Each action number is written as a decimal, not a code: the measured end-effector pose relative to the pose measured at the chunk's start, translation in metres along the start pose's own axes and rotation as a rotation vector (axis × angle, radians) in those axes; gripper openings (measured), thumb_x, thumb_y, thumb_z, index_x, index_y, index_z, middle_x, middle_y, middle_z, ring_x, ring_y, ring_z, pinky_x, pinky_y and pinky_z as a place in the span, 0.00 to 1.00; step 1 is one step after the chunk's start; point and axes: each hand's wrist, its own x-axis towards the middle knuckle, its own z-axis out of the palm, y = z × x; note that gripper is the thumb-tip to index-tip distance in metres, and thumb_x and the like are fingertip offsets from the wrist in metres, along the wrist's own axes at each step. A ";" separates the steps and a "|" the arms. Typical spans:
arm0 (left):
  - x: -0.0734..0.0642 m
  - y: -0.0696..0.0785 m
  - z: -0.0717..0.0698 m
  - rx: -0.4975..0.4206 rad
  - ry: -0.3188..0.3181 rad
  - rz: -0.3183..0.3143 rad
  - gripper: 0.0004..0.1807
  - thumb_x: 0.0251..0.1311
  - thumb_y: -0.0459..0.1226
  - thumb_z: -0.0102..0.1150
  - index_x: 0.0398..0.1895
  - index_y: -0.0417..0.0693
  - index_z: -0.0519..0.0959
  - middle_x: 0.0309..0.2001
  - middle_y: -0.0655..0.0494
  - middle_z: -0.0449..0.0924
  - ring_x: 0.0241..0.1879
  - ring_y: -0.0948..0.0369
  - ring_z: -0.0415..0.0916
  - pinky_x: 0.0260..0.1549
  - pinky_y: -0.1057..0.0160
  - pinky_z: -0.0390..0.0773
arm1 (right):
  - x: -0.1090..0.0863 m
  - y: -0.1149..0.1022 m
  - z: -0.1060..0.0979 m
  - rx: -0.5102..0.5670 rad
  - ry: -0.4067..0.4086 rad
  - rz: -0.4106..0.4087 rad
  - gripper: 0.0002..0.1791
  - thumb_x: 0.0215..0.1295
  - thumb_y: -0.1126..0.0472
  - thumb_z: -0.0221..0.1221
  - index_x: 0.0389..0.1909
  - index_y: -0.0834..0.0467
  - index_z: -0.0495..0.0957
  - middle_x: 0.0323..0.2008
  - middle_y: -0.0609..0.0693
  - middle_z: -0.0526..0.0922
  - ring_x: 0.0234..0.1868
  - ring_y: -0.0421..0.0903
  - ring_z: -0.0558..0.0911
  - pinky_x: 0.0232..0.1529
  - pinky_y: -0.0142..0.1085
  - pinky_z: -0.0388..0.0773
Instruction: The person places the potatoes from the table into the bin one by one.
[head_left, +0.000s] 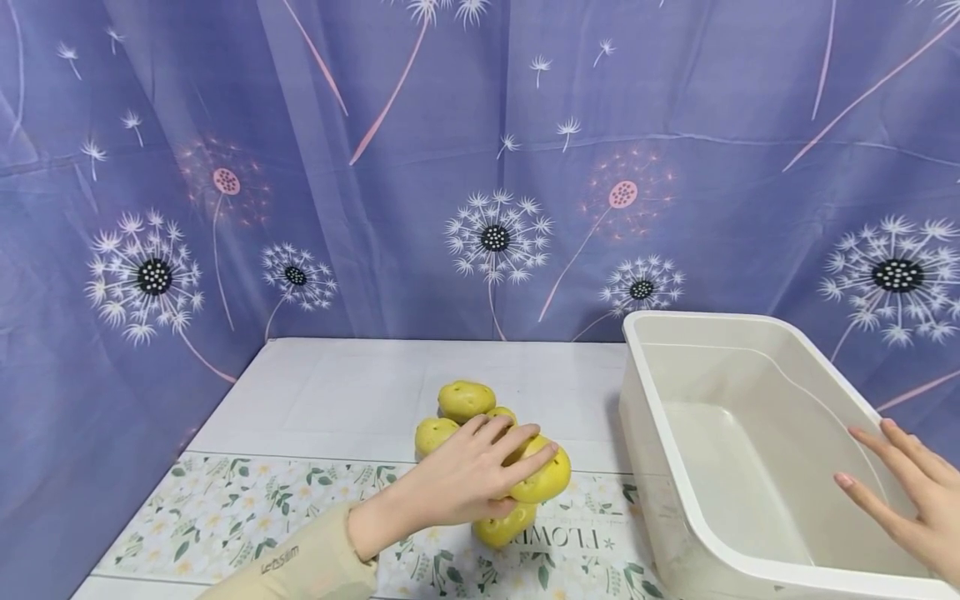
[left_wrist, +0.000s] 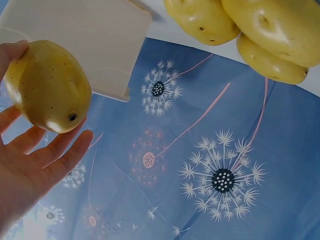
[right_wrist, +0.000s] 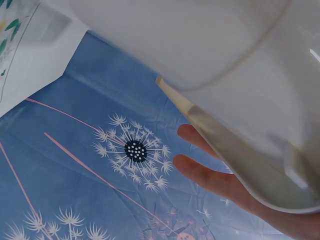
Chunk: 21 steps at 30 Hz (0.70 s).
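My left hand [head_left: 465, 471] grips a yellow potato [head_left: 546, 477] with dark specks, thumb on one side and fingers on the other. The left wrist view shows this potato [left_wrist: 50, 87] held off the table. Several more potatoes lie close around that hand: one at the back [head_left: 467, 400], one to the left [head_left: 435, 435], and one in front [head_left: 505, 527]. My right hand [head_left: 911, 492] is at the right side of a large white plastic bin [head_left: 678, 467], fingers spread and fairly straight. In the right wrist view two of its fingers [right_wrist: 215, 177] show beside the rim; the thumb is hidden there.
The bin stands open at the table's right, with no contents visible. A floral-printed cloth strip [head_left: 247, 508] crosses the front of the white table [head_left: 352, 392]. Behind and to the left hangs a blue-purple curtain [head_left: 390, 250] with dandelion prints.
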 end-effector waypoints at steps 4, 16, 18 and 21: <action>0.005 0.000 -0.002 0.000 0.008 0.007 0.41 0.42 0.57 0.61 0.62 0.55 0.62 0.53 0.54 0.69 0.47 0.57 0.69 0.44 0.61 0.73 | 0.000 0.000 0.000 -0.004 0.002 0.002 0.29 0.56 0.57 0.58 0.58 0.63 0.66 0.59 0.76 0.57 0.65 0.66 0.52 0.64 0.57 0.42; 0.027 -0.001 -0.012 0.046 0.024 0.029 0.38 0.46 0.55 0.57 0.62 0.56 0.61 0.55 0.55 0.68 0.48 0.58 0.69 0.41 0.62 0.74 | -0.002 0.002 -0.001 -0.018 -0.046 0.012 0.31 0.56 0.57 0.58 0.59 0.64 0.64 0.59 0.76 0.55 0.64 0.69 0.50 0.63 0.61 0.38; 0.032 -0.001 -0.014 0.046 0.010 0.034 0.38 0.46 0.56 0.57 0.62 0.56 0.61 0.55 0.55 0.68 0.48 0.58 0.68 0.43 0.62 0.73 | -0.002 0.001 -0.001 -0.020 -0.048 0.015 0.31 0.56 0.57 0.58 0.59 0.64 0.63 0.60 0.76 0.55 0.64 0.69 0.49 0.63 0.61 0.38; 0.038 -0.001 -0.016 0.048 -0.006 0.043 0.39 0.47 0.57 0.56 0.63 0.56 0.60 0.56 0.55 0.67 0.49 0.58 0.68 0.44 0.62 0.73 | -0.002 0.001 -0.001 -0.021 -0.049 0.018 0.31 0.56 0.57 0.58 0.60 0.64 0.63 0.60 0.76 0.55 0.64 0.70 0.49 0.63 0.61 0.38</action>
